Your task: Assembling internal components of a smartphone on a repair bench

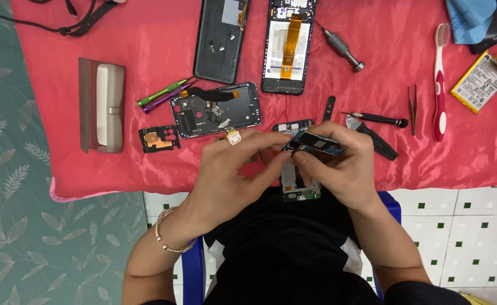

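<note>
**Blue board pinched at centre frame**

Both hands, left hand and right hand, pinch one small blue circuit board over the red satin cloth. Upper right lies one yellow-labelled flat battery. Three opened phone shells lie along the top; two screwdrivers to their right.

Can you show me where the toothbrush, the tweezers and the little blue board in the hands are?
toothbrush (439, 85): head view, on its handle.
tweezers (412, 107): head view, mid-length.
blue circuit board (316, 144): head view, on its top face.
</note>
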